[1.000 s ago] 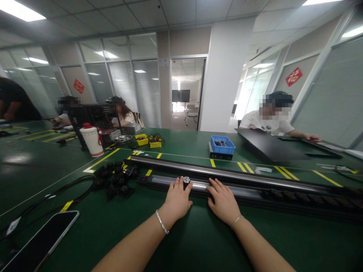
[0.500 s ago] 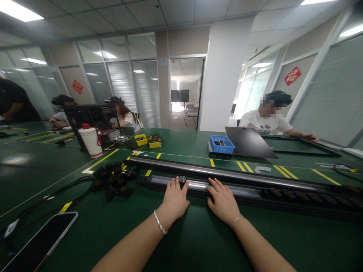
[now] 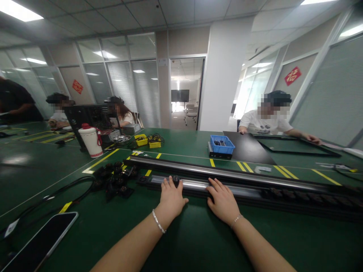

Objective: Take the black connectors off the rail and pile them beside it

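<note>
- The left hand (image 3: pixel 170 198) lies flat, fingers spread, on the near edge of a long black-and-silver metal rail (image 3: pixel 227 185) that runs across the green table (image 3: pixel 198 241) from left of centre to the right edge of the view.
- Its fingertips (image 3: pixel 173 180) touch a small black slider block (image 3: pixel 176 178) sitting on the rail's silver strip; whether they pinch the block cannot be told.
- The right hand (image 3: pixel 224 200) rests palm down just beside it, fingers open and laid over the same silver strip, gripping nothing.
- The 2 hands sit near each other but apart, each wrist wearing a thin bracelet.
- A second long dark bar (image 3: pixel 198 170) lies parallel, just behind the rail.
- Left of the rail's end sits a cluster of black round parts (image 3: pixel 115 179) with a black cable (image 3: pixel 56 190) trailing off.
- A black smartphone (image 3: pixel 39 241) lies at the near left corner.
- Farther back stand a white jug with a red lid (image 3: pixel 90 141), 2 yellow bins (image 3: pixel 149 141) and a blue plastic crate (image 3: pixel 222 144).
- Other people sit at the far side of the table.
</note>
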### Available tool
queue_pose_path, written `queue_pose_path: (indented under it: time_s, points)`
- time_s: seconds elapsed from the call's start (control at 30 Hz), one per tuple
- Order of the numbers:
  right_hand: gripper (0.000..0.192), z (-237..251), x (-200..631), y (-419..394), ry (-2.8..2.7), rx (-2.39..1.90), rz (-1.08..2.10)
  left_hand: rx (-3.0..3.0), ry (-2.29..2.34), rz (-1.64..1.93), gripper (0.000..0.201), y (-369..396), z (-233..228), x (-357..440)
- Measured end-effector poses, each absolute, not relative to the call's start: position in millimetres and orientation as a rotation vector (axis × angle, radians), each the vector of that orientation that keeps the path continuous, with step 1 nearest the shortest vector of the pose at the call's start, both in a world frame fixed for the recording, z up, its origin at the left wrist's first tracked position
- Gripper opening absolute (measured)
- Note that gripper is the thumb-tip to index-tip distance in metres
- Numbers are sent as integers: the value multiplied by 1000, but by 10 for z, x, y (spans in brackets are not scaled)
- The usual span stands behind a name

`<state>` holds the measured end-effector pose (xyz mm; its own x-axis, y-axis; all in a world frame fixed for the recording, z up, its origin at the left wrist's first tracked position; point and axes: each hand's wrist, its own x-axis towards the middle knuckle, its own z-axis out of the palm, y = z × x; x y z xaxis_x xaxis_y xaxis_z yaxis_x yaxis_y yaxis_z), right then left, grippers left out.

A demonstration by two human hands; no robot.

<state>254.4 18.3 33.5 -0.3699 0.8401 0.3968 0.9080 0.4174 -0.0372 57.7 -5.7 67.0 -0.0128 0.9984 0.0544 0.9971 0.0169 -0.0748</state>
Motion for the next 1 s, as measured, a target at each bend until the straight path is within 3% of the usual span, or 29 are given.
queue_pose_path:
  time_s: [0.67, 1.0]
  points:
    - [31, 352, 2541, 177, -2325, -1508, -240, -2177, -2237, 70, 69, -43, 774, 415]
    - [31, 348, 2545, 183, -2332, -1501, -233, -2187, -2261, 210, 76, -64, 866, 284]
